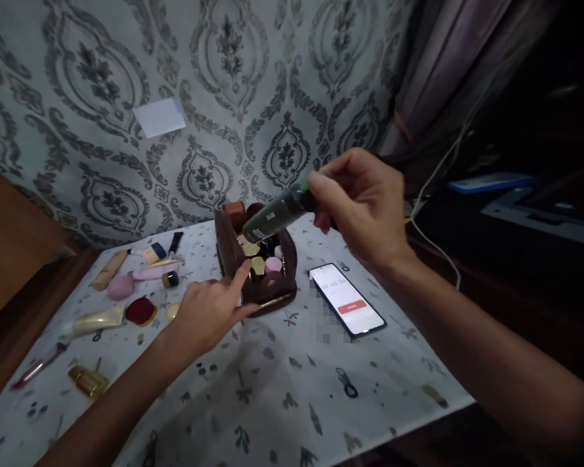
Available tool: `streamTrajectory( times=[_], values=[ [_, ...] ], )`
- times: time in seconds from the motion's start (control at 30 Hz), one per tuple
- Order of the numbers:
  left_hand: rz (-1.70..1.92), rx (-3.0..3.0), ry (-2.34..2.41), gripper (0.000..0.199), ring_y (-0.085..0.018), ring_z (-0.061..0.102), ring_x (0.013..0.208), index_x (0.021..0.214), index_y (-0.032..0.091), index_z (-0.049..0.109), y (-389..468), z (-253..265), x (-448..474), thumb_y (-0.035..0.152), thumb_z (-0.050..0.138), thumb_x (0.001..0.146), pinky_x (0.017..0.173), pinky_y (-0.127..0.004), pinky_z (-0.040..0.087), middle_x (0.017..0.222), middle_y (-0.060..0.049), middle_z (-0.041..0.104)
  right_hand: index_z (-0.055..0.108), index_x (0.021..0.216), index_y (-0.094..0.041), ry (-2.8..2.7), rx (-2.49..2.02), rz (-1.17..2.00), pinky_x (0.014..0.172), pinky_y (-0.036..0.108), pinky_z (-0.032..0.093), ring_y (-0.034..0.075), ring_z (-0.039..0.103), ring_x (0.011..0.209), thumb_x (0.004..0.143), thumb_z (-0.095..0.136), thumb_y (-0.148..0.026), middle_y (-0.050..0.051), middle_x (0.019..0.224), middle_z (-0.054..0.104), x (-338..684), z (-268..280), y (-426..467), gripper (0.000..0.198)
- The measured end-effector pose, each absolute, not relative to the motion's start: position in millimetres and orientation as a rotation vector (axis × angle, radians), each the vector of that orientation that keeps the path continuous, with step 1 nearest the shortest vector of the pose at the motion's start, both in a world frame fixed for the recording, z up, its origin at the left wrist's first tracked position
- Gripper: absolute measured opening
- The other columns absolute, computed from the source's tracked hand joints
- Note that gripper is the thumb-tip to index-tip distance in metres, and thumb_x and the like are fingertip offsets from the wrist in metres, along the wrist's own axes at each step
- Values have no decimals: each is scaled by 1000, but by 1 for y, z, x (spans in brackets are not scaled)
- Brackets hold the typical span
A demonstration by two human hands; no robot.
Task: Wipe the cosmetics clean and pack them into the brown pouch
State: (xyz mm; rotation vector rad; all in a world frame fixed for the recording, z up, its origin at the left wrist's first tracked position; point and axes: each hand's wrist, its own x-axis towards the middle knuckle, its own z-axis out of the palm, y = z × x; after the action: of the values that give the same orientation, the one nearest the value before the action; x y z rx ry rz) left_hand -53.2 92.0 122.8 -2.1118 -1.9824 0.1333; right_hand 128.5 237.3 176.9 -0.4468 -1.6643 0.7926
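Observation:
In my right hand (365,207) a dark green bottle (276,217) with small pale lettering is pinched by its black cap end. It tilts down to the left over the open brown makeup pouch (232,250). My left hand (214,308) grips the pouch at its front left rim, index finger at the opening and thumb along the front edge. Inside the pouch show a pale gold hexagonal cap (257,265), a pink round cap (273,265) and other items, partly hidden by the bottle.
Left of the pouch lie a cream tube (98,320), a pink sponge (120,287), a dark red round item (141,312), a gold bottle (88,381) and several other cosmetics. A phone (349,298) with a lit timer lies to the right. Patterned wallpaper (228,97) stands behind the table.

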Motion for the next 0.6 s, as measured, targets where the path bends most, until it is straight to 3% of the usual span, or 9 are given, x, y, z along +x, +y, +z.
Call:
streamTrajectory(
  times=[0.1, 0.2, 0.33, 0.6],
  values=[
    [341, -2041, -1999, 68, -28, 68, 62, 149, 15, 36, 105, 126, -42, 43, 59, 92, 53, -28, 43, 68, -7, 69, 48, 77, -21, -1778, -470, 748, 52, 21, 40, 10, 53, 62, 85, 67, -48, -3, 65, 49, 117, 175, 261, 35],
    [423, -1992, -2026, 56, -31, 70, 63, 144, 18, 45, 113, 122, -36, 35, 58, 93, 52, -30, 44, 71, -10, 71, 49, 74, -20, -1919, -473, 656, 57, 23, 40, 11, 50, 63, 85, 67, -43, -3, 65, 49, 103, 170, 282, 31],
    [431, -1970, -2042, 42, -30, 70, 63, 134, 24, 55, 116, 111, -38, 27, 56, 92, 48, -30, 43, 73, -8, 72, 51, 72, -19, -2116, -420, 515, 61, 25, 38, 10, 45, 60, 86, 64, -37, -4, 61, 47, 82, 161, 305, 26],
    [285, -1930, -1947, 40, -25, 66, 56, 130, 28, 59, 112, 92, -49, 26, 54, 90, 43, -27, 39, 65, -5, 67, 54, 71, -16, -2388, -326, 563, 64, 26, 33, 12, 44, 63, 87, 63, -33, -3, 61, 44, 42, 148, 330, 24]
  ],
)
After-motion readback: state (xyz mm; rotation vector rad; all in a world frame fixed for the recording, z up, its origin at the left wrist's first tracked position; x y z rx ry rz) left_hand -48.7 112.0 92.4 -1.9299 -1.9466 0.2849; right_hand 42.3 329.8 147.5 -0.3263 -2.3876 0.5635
